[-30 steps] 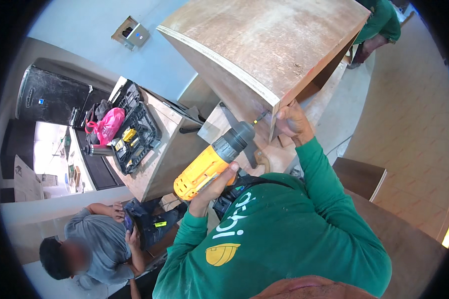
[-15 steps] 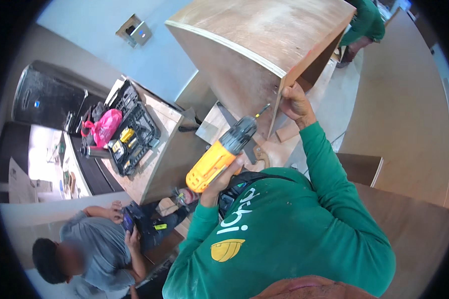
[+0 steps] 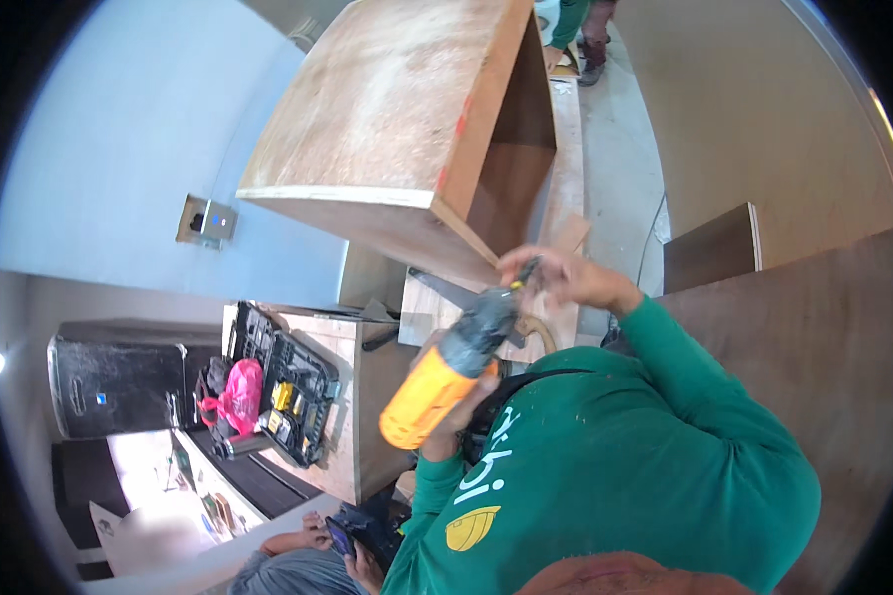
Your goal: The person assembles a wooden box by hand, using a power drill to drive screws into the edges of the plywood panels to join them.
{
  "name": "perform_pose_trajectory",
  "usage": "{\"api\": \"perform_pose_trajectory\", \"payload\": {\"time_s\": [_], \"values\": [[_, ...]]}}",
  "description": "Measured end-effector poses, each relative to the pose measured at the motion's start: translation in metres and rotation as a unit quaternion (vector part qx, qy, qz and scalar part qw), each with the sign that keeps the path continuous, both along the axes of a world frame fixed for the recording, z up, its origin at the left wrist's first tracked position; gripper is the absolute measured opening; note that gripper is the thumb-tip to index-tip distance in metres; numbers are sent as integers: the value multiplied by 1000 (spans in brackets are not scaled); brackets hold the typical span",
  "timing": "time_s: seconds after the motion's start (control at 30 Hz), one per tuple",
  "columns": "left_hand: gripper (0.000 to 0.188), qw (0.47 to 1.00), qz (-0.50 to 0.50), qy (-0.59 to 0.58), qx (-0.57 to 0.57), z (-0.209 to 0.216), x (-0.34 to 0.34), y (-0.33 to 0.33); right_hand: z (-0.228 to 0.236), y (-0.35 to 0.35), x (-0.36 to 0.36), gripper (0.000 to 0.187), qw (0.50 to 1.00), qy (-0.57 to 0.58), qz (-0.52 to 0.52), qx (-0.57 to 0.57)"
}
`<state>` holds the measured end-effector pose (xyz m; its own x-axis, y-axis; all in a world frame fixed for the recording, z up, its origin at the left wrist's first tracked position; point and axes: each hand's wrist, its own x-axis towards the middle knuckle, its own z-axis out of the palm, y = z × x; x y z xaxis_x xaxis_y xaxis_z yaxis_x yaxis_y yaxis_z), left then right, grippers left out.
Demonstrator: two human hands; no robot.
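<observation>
My left hand (image 3: 453, 421) grips a yellow and black cordless drill (image 3: 437, 382), its nose tilted up to the right. My right hand (image 3: 575, 280) is at the drill's front end, its blurred fingers bent in around the bit (image 3: 528, 270). Whether they pinch the bit or some small piece there, I cannot make out. Just beyond the fingers is the lower corner of a large plywood box (image 3: 377, 109), open on its right side. Under the drill and box lies a handsaw (image 3: 538, 339) with a wooden handle, partly hidden by the drill.
An open black tool case (image 3: 303, 392) and a pink plastic bag (image 3: 240, 395) lie on a wooden cabinet at left. A seated person in grey (image 3: 298, 570) holds a phone (image 3: 340, 537). Another person (image 3: 593, 45) stands at the far end. A wooden panel (image 3: 709, 248) stands at right.
My right hand has left the box's panel edge and come to the drill's bit. The drill stays in my left hand. The view has turned, so the box now appears further left.
</observation>
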<state>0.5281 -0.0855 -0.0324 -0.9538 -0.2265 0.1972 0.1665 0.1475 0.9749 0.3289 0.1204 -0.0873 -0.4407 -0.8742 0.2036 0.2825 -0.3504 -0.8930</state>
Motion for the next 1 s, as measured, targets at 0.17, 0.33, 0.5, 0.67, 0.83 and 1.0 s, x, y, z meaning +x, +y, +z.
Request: {"api": "perform_pose_trajectory", "payload": {"time_s": [0.17, 0.33, 0.5, 0.67, 0.83, 1.0], "values": [[43, 961, -60, 93, -252, 6, -75, 66, 43, 43, 60, 73, 962, 201, -35, 184], [62, 914, -208, 63, -343, 29, -116, 104, -33, 73, 62, 60, 979, 68, -174, 83], [76, 828, 37, 129, -545, 94, -125, 55, -30, 114, 29, 44, 936, 99, -296, 160], [74, 763, 301, 59, -569, 95, -138, 28, -73, 148, 3, 45, 939, 19, -284, 194], [69, 784, 305, 133, -524, 51, -156, 10, -71, 161, -12, 45, 951, -11, -224, 212], [62, 762, 314, 136, -550, 48, -161, 9, -56, 165, -24, 42, 956, 5, -185, 228]]}}
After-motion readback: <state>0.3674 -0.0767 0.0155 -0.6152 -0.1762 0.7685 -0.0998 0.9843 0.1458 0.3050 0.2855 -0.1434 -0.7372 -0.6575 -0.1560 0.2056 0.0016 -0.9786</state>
